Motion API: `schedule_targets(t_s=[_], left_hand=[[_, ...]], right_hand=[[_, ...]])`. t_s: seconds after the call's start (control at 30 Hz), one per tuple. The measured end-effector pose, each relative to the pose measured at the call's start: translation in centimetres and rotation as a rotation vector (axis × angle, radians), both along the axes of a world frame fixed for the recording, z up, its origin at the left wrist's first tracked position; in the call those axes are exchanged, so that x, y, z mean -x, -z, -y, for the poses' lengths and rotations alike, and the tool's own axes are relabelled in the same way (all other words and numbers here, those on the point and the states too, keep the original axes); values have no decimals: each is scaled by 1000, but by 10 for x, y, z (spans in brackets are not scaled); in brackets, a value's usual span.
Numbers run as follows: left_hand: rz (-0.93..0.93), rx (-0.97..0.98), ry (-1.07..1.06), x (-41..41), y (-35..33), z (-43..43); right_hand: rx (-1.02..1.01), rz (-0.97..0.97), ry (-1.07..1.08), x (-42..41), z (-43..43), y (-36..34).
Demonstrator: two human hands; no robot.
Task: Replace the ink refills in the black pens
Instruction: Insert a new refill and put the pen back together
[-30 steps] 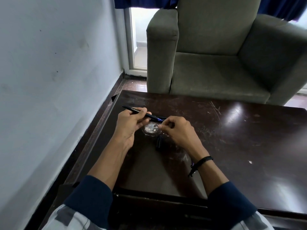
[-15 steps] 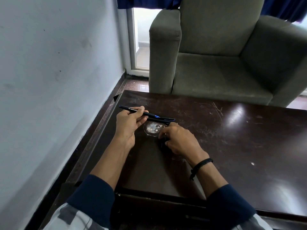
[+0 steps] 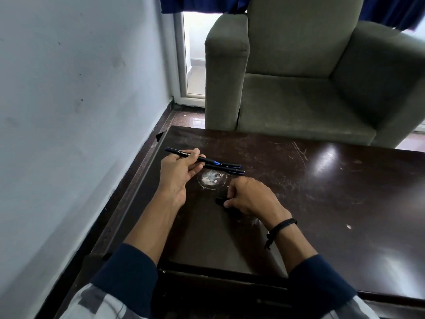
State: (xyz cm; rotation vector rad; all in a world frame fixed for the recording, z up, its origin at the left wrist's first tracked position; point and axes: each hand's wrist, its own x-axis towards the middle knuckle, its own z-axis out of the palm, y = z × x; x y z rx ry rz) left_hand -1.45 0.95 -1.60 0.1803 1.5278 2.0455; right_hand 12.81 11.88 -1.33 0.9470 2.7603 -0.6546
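Note:
My left hand (image 3: pixel 177 173) holds a black pen (image 3: pixel 184 154) with white lettering between thumb and fingers, its blue-marked tip pointing right. A second black pen (image 3: pixel 230 170) lies just below it, and I cannot tell whether the left fingers hold it too or it lies on the dark table (image 3: pixel 322 203). My right hand (image 3: pixel 248 195) rests on the table below the pens, fingers curled over a small black piece (image 3: pixel 219 201) that shows at its fingertips.
A whitish round stain (image 3: pixel 211 179) marks the table between the hands. A grey armchair (image 3: pixel 310 77) stands just beyond the table's far edge. A white wall (image 3: pixel 69 111) runs along the left, close to the table.
My right hand let go of the pen's right end and dropped towards me onto the table, onto the small black piece. The left hand kept the pen up.

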Motion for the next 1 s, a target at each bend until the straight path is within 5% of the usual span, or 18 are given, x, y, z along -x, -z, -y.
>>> schedule_targets(t_s=[0.33, 1.0], left_hand=[[-4, 12, 25, 0, -1, 1], [-31, 60, 128, -5, -1, -1]], right_hand=[[84, -493, 260, -5, -10, -4], [54, -510, 190, -4, -6, -5]])
